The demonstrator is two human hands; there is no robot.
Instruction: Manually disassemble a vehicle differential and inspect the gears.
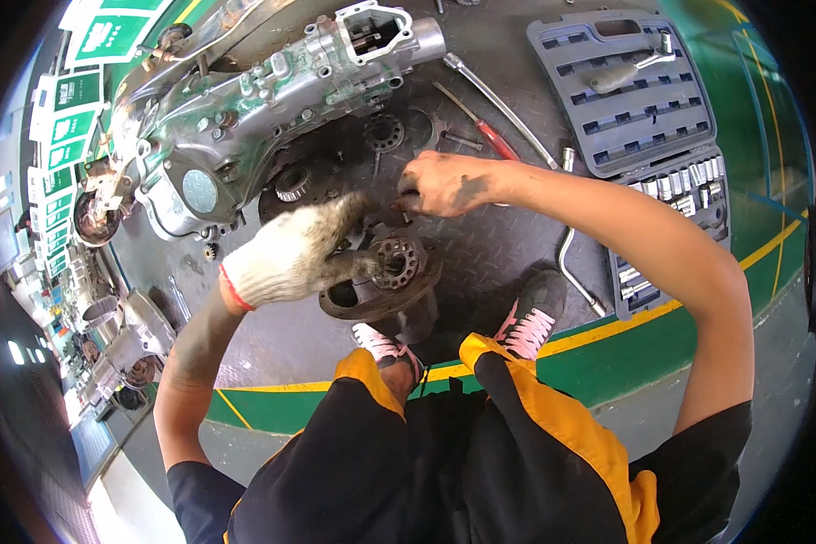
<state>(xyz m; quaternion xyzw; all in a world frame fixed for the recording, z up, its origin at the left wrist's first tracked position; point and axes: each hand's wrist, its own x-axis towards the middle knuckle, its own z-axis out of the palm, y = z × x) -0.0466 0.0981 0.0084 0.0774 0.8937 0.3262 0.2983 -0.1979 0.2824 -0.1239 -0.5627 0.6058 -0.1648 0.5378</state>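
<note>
- The gloved left hand (290, 254) has the thumb and the fingers apart; the thumb lies at the ring with holes (412, 263), but I cannot tell if it grips anything.
- The bare right hand (449, 184) is narrow, with fingers curled together; a small piece seems to be at the fingertips, but its kind is not clear.
- The ring with holes is on the flanged metal housing (363, 310), in front of the person, between the two shoes (542, 313).
- For good work here, I judge that the left hand should steady the housing, while the right one handles the small piece gently and straight.
- It is better to keep the glove away from the ring's holes, because cloth can catch or bring dirt.
- The red-handled screwdriver (494, 139) and the socket case (639, 150) are within reach, at the right side.
</note>
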